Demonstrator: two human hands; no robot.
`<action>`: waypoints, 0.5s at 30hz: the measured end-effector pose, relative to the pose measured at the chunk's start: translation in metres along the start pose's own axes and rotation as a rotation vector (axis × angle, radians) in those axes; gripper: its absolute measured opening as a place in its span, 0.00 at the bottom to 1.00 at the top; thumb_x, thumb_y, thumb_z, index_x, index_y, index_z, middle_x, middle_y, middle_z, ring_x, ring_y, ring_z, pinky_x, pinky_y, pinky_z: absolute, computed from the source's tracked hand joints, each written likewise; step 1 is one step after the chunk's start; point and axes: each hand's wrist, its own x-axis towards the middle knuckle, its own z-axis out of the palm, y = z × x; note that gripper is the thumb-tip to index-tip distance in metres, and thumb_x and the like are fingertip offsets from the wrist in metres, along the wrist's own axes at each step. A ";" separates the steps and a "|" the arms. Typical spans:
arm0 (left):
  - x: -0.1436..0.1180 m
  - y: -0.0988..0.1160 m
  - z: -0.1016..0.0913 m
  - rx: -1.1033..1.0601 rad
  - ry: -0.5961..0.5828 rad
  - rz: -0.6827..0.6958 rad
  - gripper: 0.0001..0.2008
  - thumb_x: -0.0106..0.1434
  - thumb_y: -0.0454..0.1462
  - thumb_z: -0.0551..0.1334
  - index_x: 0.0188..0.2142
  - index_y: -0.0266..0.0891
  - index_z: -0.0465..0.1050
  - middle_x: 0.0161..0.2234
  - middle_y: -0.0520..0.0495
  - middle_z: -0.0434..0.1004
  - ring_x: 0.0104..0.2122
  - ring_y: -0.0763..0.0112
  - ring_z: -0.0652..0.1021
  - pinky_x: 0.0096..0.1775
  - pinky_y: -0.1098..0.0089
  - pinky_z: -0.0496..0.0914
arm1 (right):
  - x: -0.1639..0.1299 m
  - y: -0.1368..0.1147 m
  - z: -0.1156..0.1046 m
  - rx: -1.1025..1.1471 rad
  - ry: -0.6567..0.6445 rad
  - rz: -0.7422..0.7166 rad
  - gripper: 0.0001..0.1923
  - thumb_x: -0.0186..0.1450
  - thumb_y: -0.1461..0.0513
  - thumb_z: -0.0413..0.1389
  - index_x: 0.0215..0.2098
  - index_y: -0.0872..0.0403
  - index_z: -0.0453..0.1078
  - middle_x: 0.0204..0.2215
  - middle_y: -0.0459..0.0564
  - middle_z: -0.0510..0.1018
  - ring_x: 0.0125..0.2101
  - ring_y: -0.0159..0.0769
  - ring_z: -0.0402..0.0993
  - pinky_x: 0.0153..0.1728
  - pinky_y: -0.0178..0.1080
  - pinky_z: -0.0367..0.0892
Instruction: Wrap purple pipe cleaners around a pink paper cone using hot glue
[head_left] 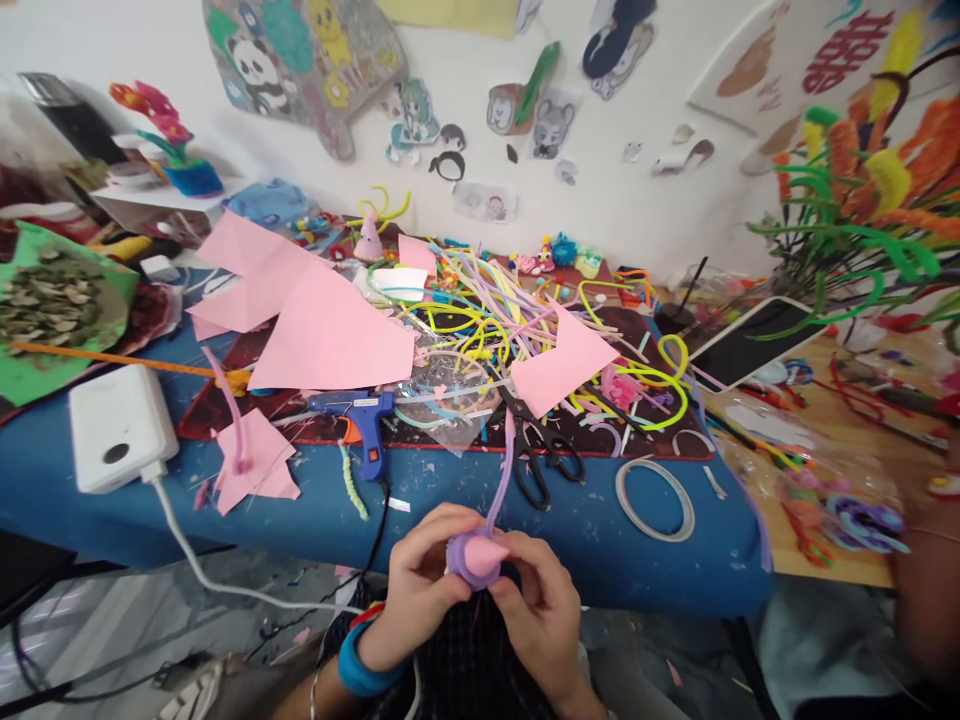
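Both of my hands meet low in the middle of the view, over my lap in front of the blue table [315,520]. My left hand [420,585] and my right hand [536,600] together pinch a small pink cone [480,557] wrapped at its base with a purple pipe cleaner [504,470], whose free end rises toward the table. A blue band sits on my left wrist. Black scissors [544,455] lie just beyond my hands, and a blue glue gun [364,420] rests to their left.
Pink paper sheets [322,330] and a heap of coloured pipe cleaners [487,320] cover the table's middle. A white power bank [120,425] with a cable sits left, a tape ring [656,495] right. A phone [750,340] and pipe-cleaner flowers [862,190] stand far right.
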 end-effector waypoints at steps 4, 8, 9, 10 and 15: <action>0.008 0.012 0.008 -0.342 0.239 -0.362 0.18 0.66 0.50 0.67 0.45 0.39 0.82 0.33 0.44 0.80 0.31 0.67 0.79 0.36 0.68 0.74 | 0.022 0.005 -0.020 -0.291 0.075 -0.011 0.09 0.74 0.57 0.54 0.44 0.50 0.76 0.35 0.50 0.82 0.35 0.40 0.80 0.38 0.41 0.76; 0.029 0.031 0.008 -0.719 0.373 -0.641 0.11 0.63 0.43 0.68 0.35 0.36 0.76 0.31 0.49 0.73 0.21 0.79 0.69 0.25 0.75 0.66 | 0.052 0.019 -0.041 -0.883 0.180 0.015 0.23 0.74 0.48 0.51 0.53 0.56 0.73 0.47 0.64 0.78 0.49 0.56 0.74 0.49 0.57 0.69; 0.034 0.034 0.007 -0.764 0.382 -0.671 0.11 0.63 0.42 0.68 0.32 0.36 0.74 0.29 0.51 0.70 0.20 0.80 0.66 0.24 0.76 0.64 | 0.058 0.022 -0.044 -0.994 0.162 0.016 0.27 0.74 0.46 0.49 0.55 0.59 0.71 0.49 0.67 0.77 0.50 0.59 0.73 0.49 0.58 0.68; 0.037 0.035 0.006 -0.785 0.385 -0.690 0.11 0.64 0.41 0.67 0.30 0.37 0.71 0.27 0.53 0.67 0.19 0.81 0.64 0.24 0.77 0.62 | 0.063 0.024 -0.046 -1.088 0.133 0.016 0.29 0.74 0.46 0.47 0.57 0.61 0.70 0.49 0.69 0.77 0.50 0.60 0.72 0.48 0.58 0.68; 0.042 0.034 0.003 -0.708 0.418 -0.620 0.18 0.68 0.45 0.65 0.26 0.38 0.66 0.24 0.58 0.58 0.17 0.82 0.58 0.22 0.78 0.59 | 0.075 0.018 -0.044 -1.434 -0.057 0.054 0.22 0.74 0.52 0.51 0.51 0.62 0.73 0.40 0.67 0.80 0.38 0.57 0.77 0.37 0.51 0.67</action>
